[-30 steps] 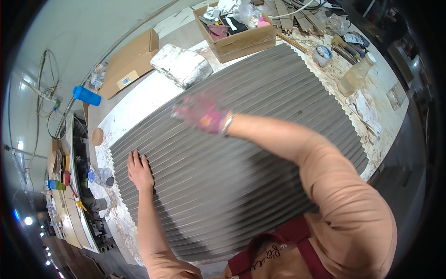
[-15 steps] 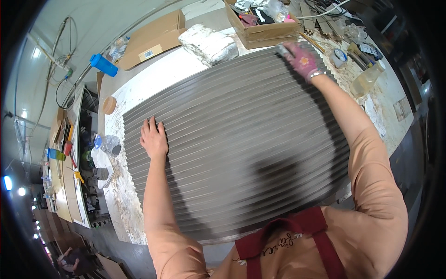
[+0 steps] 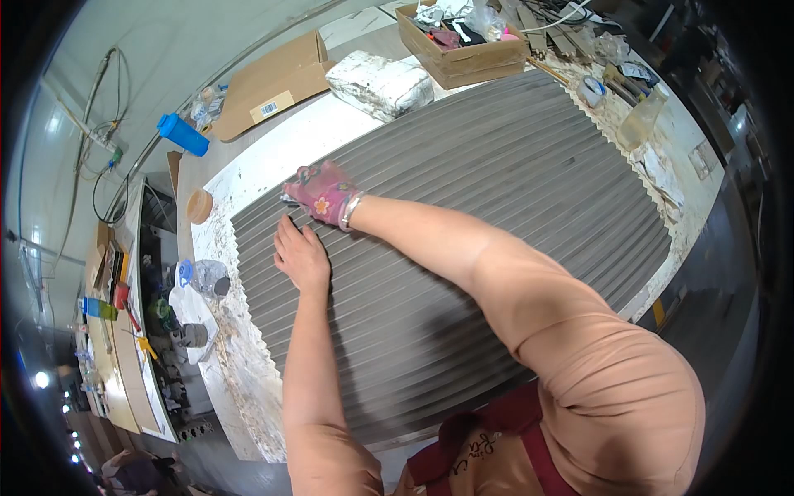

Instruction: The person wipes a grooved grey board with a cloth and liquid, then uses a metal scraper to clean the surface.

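A large grey ribbed panel [image 3: 463, 190] with wavy side edges lies flat on the worktable. Bare and with fingers spread, my left hand [image 3: 303, 258] rests on its left part. Just beyond it, my right hand [image 3: 321, 194], in a pink flowered glove, is closed and pressed to the ribs near the panel's far left edge. A small greyish piece [image 3: 288, 199] pokes out from under the gloved fingers; most of it is covered, so its kind cannot be told. My right forearm crosses above the panel.
Behind the panel stand a white stained block [image 3: 380, 85], flattened cardboard [image 3: 269, 83] and an open carton [image 3: 471, 66] of odds and ends. Left are a blue bottle [image 3: 183, 135], a tape roll [image 3: 198, 206] and a clear bottle [image 3: 207, 278]. A bottle of yellowish liquid [image 3: 643, 120] stands right.
My gloved right hand has swept from the panel's far right corner across to its far left, beside my left hand. The left hand stays on the panel, and the view has shifted slightly.
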